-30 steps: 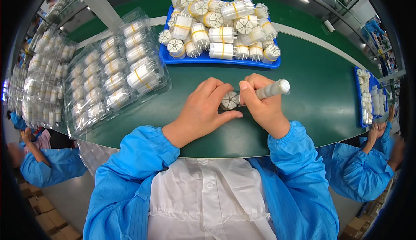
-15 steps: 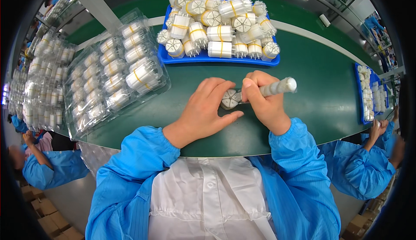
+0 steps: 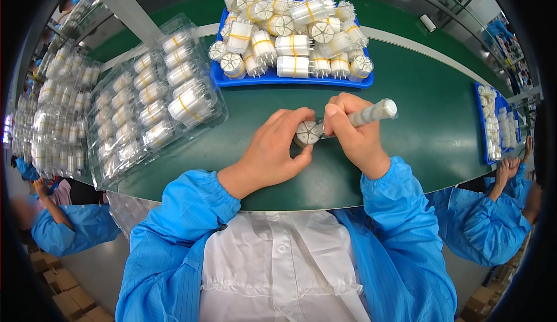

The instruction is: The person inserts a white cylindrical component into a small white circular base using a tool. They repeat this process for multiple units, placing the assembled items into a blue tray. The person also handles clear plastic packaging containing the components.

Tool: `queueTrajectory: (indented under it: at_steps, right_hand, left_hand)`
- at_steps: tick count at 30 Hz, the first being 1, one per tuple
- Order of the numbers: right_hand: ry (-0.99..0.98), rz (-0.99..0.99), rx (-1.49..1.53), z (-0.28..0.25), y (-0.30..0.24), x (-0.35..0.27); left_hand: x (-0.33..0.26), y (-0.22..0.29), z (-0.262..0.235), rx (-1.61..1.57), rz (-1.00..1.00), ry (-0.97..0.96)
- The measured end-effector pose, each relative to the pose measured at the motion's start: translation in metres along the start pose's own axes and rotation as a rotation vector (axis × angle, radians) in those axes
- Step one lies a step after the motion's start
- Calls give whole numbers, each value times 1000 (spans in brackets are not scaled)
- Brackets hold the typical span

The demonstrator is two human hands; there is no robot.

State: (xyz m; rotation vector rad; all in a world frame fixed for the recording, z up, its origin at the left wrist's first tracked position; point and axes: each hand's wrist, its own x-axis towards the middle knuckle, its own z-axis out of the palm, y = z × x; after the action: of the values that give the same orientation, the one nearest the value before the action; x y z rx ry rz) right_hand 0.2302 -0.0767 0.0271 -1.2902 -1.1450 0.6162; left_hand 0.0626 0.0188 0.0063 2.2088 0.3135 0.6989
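The left hand (image 3: 272, 150) cups a small white cylindrical part (image 3: 307, 132) with a spoked, wheel-like end face, fingers closed around its body, just above the green surface (image 3: 429, 124) not far from its near edge. The right hand (image 3: 355, 137) is clamped on a pale, rod-shaped tool (image 3: 371, 113) whose tip meets that end face.

The part looks like light moulded plastic: stiff in the body, but its thin ribs and fins are probably fragile (the bristly ends on the parts in the tray suggest the same). It is best taken by the round body, not by the finned end. The smooth plastic may be a little slippery.

There is open green room to the right of the hands and between them and the blue tray (image 3: 290, 79) heaped with banded bundles at the far edge. Toward the left edge, clear blister trays (image 3: 145, 101) crowd the surface. The near edge lies close under the wrists.
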Motion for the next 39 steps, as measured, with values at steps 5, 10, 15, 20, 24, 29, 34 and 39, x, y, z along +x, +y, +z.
queueTrajectory:
  at_steps: [5,10,15,20,24,29,34,39]
  right_hand:
    - [6,-15,101,1,-1,0]
    - [50,0,142,-3,-7,2]
    - [4,19,93,-1,-3,1]
    - [9,11,93,1,-3,0]
    - [56,0,168,-3,-7,3]
    - [22,8,108,-4,-3,2]
    - [-28,-51,-7,-1,2,0]
    - [50,-31,164,-3,3,-1]
  left_hand:
    - [1,-2,2,197,42,38]
    - [-1,-5,4,79,29,43]
    - [-1,-3,3,14,14,-10]
    - [1,0,2,137,-23,15]
    - [-2,-6,4,54,-10,35]
    - [-1,-2,3,-6,18,-19]
    - [-4,-3,3,-55,-99,-80]
    - [-8,-8,2,-87,-115,-76]
